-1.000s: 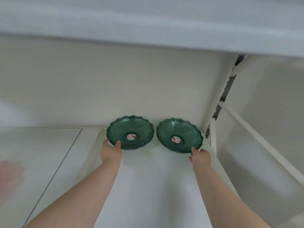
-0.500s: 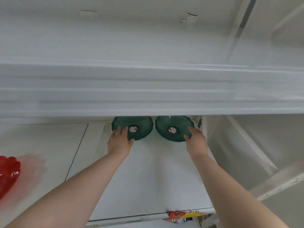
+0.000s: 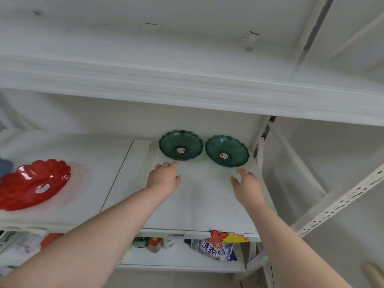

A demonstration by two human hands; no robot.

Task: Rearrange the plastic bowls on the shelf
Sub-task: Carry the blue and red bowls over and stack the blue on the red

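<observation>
Two dark green scalloped plastic bowls stand side by side at the back of the white shelf: the left green bowl and the right green bowl, each with a round sticker in its middle. My left hand hovers just in front of the left bowl, fingers apart, its fingertips near the rim. My right hand is a little in front of the right bowl, fingers spread, holding nothing. A red scalloped bowl sits on the shelf section to the left.
Another white shelf board overhangs close above the bowls. A white upright bounds the shelf on the right. Below the shelf edge stand bottles and a detergent bag. A blue object peeks in at far left.
Both hands have let go of the green bowls and drawn back toward me. The view has pulled back and tilted, bringing the red bowl and the lower shelf into sight.
</observation>
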